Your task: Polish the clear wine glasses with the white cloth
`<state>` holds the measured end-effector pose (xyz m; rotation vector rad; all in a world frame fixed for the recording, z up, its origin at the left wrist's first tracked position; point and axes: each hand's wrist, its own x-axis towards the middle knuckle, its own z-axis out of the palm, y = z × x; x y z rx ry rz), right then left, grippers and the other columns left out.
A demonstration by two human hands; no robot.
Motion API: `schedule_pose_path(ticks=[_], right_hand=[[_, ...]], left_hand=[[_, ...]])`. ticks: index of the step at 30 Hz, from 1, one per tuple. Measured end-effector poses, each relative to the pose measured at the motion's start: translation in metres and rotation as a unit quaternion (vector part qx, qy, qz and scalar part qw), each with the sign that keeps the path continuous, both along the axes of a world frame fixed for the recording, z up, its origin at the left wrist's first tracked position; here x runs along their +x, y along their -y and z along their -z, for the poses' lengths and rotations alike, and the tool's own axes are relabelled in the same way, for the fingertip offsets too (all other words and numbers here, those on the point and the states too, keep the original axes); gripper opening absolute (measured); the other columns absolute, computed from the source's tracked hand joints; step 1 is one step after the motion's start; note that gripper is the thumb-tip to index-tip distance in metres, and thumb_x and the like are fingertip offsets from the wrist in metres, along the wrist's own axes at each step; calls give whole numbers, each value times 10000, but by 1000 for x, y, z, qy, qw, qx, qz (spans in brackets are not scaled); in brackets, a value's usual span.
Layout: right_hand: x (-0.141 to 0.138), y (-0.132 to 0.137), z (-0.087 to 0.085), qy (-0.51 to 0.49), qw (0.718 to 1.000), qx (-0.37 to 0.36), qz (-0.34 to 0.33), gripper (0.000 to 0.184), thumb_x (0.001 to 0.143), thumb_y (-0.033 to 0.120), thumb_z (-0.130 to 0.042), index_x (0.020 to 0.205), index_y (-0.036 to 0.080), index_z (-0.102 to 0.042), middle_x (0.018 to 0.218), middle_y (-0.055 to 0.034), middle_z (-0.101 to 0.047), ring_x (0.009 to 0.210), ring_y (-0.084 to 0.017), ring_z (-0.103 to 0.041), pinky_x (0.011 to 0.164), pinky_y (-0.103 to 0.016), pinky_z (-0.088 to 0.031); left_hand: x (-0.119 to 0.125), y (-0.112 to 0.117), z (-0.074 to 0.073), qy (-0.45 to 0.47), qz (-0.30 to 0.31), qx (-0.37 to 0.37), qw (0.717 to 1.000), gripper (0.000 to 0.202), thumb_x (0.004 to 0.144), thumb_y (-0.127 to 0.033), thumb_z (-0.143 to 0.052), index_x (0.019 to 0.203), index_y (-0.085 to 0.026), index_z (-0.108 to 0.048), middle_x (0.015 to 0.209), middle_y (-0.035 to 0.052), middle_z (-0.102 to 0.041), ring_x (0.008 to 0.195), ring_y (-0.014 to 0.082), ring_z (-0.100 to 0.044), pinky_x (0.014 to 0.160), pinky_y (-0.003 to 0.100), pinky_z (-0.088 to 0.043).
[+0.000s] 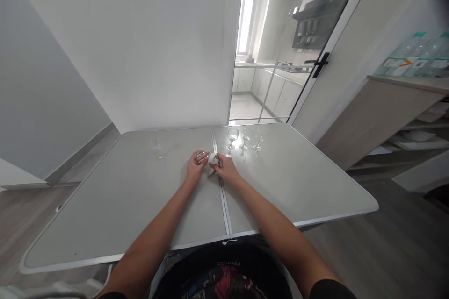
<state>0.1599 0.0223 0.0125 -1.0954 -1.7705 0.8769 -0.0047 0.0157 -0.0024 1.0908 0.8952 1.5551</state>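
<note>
Clear glass [201,154] is sitting in the left hand [194,163].
That hand is wrapping around it; the right hand [228,167] is pinching white cloth [213,159] beside it. A loose hold could let it fall and break.

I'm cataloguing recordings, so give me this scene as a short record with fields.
Left hand: holding a clear glass
Right hand: holding a white cloth beside that glass
Row: three stemmed glasses, upright, near the far edge of the table
Lone item: another glass, far left; stance unclear
Background: door handle, black; plastic bottles, right
</note>
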Motion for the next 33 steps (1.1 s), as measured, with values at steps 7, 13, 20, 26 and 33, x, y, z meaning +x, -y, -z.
schedule_pose_path(ticks=[7,13,20,26,33], right_hand=[[-5,3,-1,-94,980,-145,-94,289,750,450,-690,845,186,-620,769,-31,-617,714,-178,-545,670,-286,-401],[6,-1,-9,-204,923,-284,-159,417,737,588,-659,813,179,-622,688,-24,-598,614,-159,-523,602,-284,-405],[4,-1,-7,69,996,53,2,180,789,252,-636,957,188,-653,893,-67,-662,874,-219,-572,808,-322,-413],[5,0,-7,-141,965,-183,-129,306,788,481,-691,766,180,-639,694,-25,-612,655,-166,-543,645,-279,-423],[10,-2,-11,-270,936,-214,-71,370,685,493,-800,819,174,-670,722,-15,-624,668,-150,-547,621,-261,-437]], left_hand=[[-5,3,-2,74,62,3,995,551,761,-492,-797,1177,-168,-636,1173,148,-723,1085,260,-681,976,381,-487],[-6,9,-8,114,163,26,980,656,721,-530,-821,1238,-180,-619,1320,174,-649,1129,271,-660,944,372,-501],[-3,1,-4,77,30,5,997,500,765,-400,-822,1166,-208,-593,1287,141,-672,1070,223,-680,875,317,-509],[-11,5,-6,109,141,-2,984,633,730,-522,-815,1228,-188,-615,1277,163,-670,1113,265,-671,943,382,-514],[-8,6,-8,133,115,25,984,641,708,-504,-841,1227,-222,-592,1353,147,-619,1124,244,-665,984,382,-508]])
